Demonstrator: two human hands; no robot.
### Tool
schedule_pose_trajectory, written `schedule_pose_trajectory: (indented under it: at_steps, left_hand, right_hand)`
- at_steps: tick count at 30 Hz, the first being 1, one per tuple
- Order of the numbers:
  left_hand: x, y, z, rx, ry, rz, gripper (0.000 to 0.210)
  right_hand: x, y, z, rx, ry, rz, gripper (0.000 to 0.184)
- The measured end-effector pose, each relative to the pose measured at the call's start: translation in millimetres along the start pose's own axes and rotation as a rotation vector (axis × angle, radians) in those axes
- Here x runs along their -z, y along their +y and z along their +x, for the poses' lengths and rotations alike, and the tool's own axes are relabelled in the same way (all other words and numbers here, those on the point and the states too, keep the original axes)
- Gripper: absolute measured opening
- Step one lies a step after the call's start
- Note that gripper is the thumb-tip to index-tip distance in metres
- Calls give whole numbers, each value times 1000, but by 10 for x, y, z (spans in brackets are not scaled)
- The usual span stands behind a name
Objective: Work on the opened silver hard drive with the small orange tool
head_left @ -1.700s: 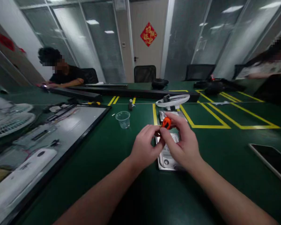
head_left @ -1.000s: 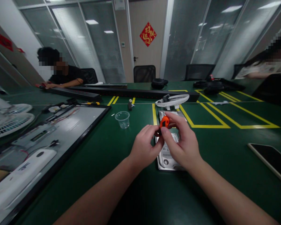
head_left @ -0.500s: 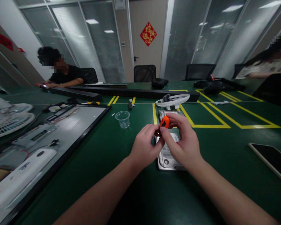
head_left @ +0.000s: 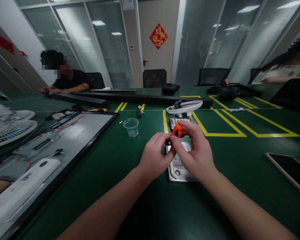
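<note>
Held up above a hard drive, an orange-and-black screwdriver shows mostly its rounded handle; its shaft and tip are hidden by fingers. My right hand pinches the handle between thumb and fingers. Just beside it, my left hand is closed, fingertips and thumb together low by the tool and touching the right hand. What those left fingers hold is hidden. The silver hard drive lies flat on the green table, partly covered by both hands. Behind them sits another silver drive.
A clear plastic cup stands left of my hands. A white fan grille lies beyond the drives. At left is an opened flat panel with electronics; at right, a phone. Two people sit across the table.
The screwdriver handle has turned slightly in the right fingers and shifted a little to the right. Both hands stay almost where they were.
</note>
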State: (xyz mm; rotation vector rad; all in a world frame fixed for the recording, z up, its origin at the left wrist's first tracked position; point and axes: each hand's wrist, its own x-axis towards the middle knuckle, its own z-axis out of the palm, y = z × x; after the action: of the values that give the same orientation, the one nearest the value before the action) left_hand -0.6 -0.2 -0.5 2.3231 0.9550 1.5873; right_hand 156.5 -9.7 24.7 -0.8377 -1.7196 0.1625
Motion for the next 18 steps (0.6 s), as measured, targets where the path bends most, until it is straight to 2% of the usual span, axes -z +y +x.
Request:
schedule_pose_trajectory:
  at_steps: [7, 18]
  left_hand:
    - [11, 33, 17, 1, -17, 10, 14]
    - [3, 6, 5, -12, -2, 15, 19]
  right_hand:
    - [21, -10, -20, -4, -59, 23, 53]
    - [8, -7, -1, 12, -26, 16, 51]
